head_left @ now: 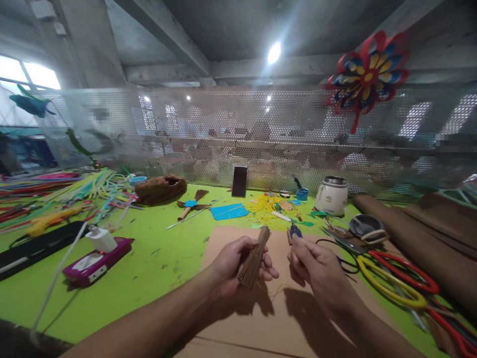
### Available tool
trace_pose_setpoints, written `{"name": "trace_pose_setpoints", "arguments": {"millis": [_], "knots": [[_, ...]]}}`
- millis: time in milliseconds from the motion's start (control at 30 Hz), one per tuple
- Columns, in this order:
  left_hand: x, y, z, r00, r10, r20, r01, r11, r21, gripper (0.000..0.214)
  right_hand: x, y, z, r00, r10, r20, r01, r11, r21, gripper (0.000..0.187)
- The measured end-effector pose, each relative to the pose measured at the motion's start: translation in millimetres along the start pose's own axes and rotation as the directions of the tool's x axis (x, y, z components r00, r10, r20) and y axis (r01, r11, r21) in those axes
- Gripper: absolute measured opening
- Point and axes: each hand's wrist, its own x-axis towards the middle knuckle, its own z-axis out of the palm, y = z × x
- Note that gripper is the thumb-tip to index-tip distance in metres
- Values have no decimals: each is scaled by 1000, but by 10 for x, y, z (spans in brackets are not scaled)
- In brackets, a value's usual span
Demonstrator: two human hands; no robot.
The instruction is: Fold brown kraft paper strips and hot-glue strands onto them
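Note:
My left hand (242,263) has its thumb and fingers around a brown pleated bundle (256,258), which looks like folded paper or thin sheet. The bundle is narrow at the top and fans out toward my wrist. To its right, my right hand (316,266) grips a small dark-blue tool (295,230) with a thin tip pointing away from me; its exact kind does not show. A small brown piece (289,236) sits beside that tool, partly hidden by the fingers. Both hands are over a tan board (223,243), and the two held things are apart.
Scissors with yellow handles (391,283) and red handles (404,268) lie at right, near a black tape roll (367,226). Yellow scraps (272,209), a blue sheet (229,212), a phone (239,181) and a white jar (331,196) are farther back. A purple power strip (97,261) trails a cord at left.

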Motion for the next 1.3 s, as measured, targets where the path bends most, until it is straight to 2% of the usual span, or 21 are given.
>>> {"name": "trace_pose_setpoints", "arguments": {"millis": [67, 133, 233, 300, 433, 533, 667, 800, 933, 1033, 1133, 1233, 1300], "knots": [[4, -3, -6, 1000, -4, 5, 4, 1000, -4, 21, 11, 9, -1, 1000, -1, -26, 1, 1000, 23, 48], [9, -3, -11, 1000, 0, 7, 0, 1000, -4, 20, 17, 14, -6, 1000, -5, -25, 4, 999, -38, 42], [12, -1, -12, 1000, 5, 21, -5, 1000, 5, 21, 13, 17, -10, 999, -9, 43, 14, 993, -116, 29], [12, 2, -11, 999, 11, 34, -11, 1000, 11, 24, 6, 17, -7, 997, -7, 77, 15, 994, -108, 24], [13, 11, -16, 999, 29, 44, -29, 1000, 7, 27, -2, -1, -10, 1000, -14, 26, 16, 997, -74, 23], [14, 20, -25, 999, 24, 29, -24, 1000, -13, 25, -2, -37, -29, 998, -49, 36, 53, 993, -104, 19], [12, 29, -22, 998, 51, 31, -50, 998, -35, 21, -12, -79, -32, 999, -28, 43, 32, 993, -113, 28], [6, 38, -2, 997, 75, 16, -74, 997, -38, 21, 1, -38, -8, 999, 42, -23, -41, 998, 43, 37], [1, 53, 13, 997, 75, -8, -76, 996, -43, 19, 39, 45, -17, 998, 64, -14, -62, 991, 117, 50], [2, 57, 14, 997, 77, -25, -78, 996, -46, 19, 56, 78, -51, 997, 8, -75, -8, 1000, -3, 52], [11, 50, 7, 996, 71, -45, -73, 996, -51, 19, 69, 71, -83, 989, -66, -133, 43, 984, -171, 44], [27, 40, -6, 996, 72, -47, -75, 995, -59, 19, 81, 31, -94, 990, -96, -98, 71, 970, -233, 31], [37, 37, -13, 996, 77, -49, -80, 995, -60, 19, 79, -7, -88, 992, -94, -80, 74, 972, -224, 30]]}}
